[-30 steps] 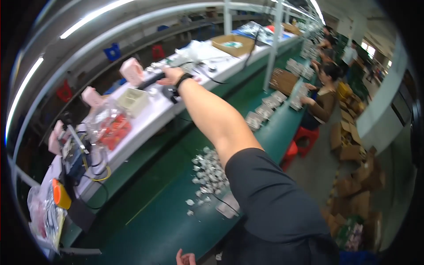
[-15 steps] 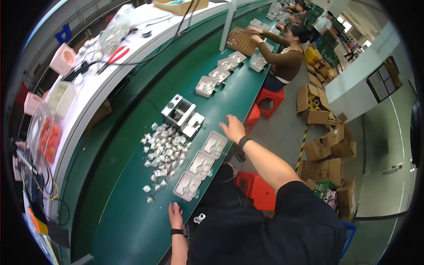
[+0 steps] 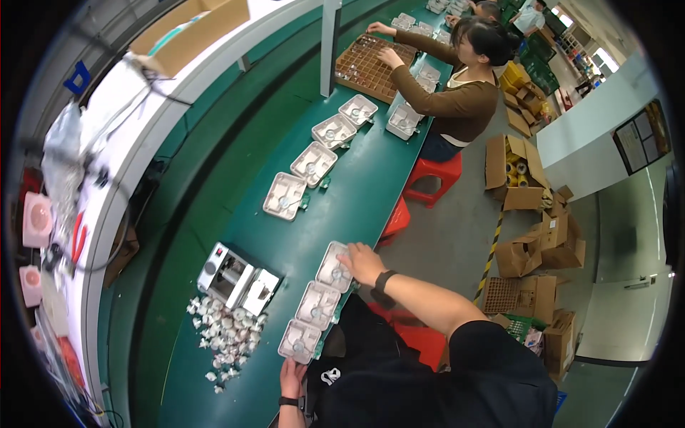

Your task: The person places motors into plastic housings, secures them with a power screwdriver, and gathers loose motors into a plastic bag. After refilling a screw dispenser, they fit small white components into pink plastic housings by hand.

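Head view: right hand and left hand at opposite ends of three pale, shallow, rectangular plastic housings

The right fingers reach over the outer edge of the farthest housing, tips inside its rim; whether they clamp it cannot be told. The left fingers lie at the near edge of the nearest housing, thumb slightly apart, and their grip is also unclear. The middle housing sits between the two sets of fingers, touched by neither. All three lie in a slanting row along the edge of the smooth green tabletop.

Left of both sets of fingers spreads a heap of small, round, white parts. Just beyond it, left of the right fingers, stands a boxy silver-and-black device with a white block beside it. Farther ahead of the right fingers, four more pale housings form another line. Past these, a co-worker in brown sleeves reaches over a brown, gridded cardboard tray. Red plastic stools stand on the floor beyond the right fingers, to their right.
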Demonstrator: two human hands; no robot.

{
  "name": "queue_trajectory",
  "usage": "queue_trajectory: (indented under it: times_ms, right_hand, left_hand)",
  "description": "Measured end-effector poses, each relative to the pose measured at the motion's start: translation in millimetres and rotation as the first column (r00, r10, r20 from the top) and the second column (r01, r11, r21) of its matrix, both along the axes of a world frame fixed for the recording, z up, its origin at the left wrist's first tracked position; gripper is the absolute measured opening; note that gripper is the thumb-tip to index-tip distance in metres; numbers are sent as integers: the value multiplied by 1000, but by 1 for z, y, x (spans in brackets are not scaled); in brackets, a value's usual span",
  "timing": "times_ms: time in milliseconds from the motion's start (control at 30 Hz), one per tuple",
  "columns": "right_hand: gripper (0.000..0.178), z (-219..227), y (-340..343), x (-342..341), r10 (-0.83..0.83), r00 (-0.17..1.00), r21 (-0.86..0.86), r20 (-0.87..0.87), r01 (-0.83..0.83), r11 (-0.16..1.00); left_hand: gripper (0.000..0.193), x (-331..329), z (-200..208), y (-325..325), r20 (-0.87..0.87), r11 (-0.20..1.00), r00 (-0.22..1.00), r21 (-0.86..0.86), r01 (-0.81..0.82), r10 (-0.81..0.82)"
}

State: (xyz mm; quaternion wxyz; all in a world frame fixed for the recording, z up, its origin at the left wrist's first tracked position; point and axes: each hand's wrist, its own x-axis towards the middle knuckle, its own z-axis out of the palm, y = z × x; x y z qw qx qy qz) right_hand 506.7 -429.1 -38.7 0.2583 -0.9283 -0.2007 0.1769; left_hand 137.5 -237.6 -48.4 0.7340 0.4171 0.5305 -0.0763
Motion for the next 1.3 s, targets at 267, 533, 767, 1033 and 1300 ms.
queue_trajectory:
  times_ms: [267, 533, 767, 1033, 1300]
  right_hand:
    - [54, -26, -61, 232, -154, 982, 93, 108, 144, 985]
    - [51, -2, -85, 322, -499, 769, 410, 399, 338, 848]
    - [27, -10, -65, 146, -490, 872, 449, 10, 434, 781]
    - [29, -6, 51, -80, 414, 894, 310, -169, -351, 884]
    - [42, -19, 175, -200, 133, 988, 296, -76, -105, 949]
  left_hand:
    - [56, 235, -6, -38, 192, 983, 976, -133, 129, -102]
    - [65, 318, 1, -39, 397, 907, 816, 214, 364, -421]
    - [47, 108, 29, 8, -93, 768, 813, 283, 575, -574]
    - [48, -119, 80, 114, -586, 626, 810, 619, 474, -33]
    - [60, -117, 48, 257, -427, -99, 842, 903, 419, -330]
